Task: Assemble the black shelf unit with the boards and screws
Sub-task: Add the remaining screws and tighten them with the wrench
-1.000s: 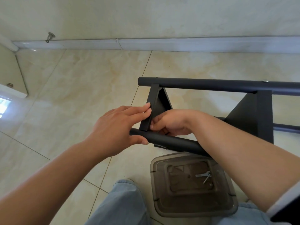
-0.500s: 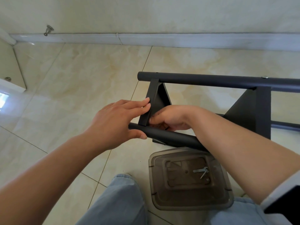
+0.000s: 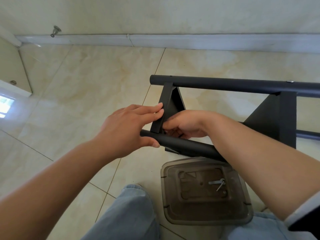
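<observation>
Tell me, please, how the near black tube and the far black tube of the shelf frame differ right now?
The near tube is gripped at its end by the left hand, while the far tube is untouched. The far tube shows a silver screw head; none shows on the near tube, whose right stretch the right forearm hides. Both are round, matte black, and meet the same end board.

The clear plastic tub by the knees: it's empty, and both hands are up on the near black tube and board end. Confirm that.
Not empty. The head view shows the clear plastic tub holding a few metal fasteners. The rest stands: left hand and right hand are at the near black tube and board end.
</observation>
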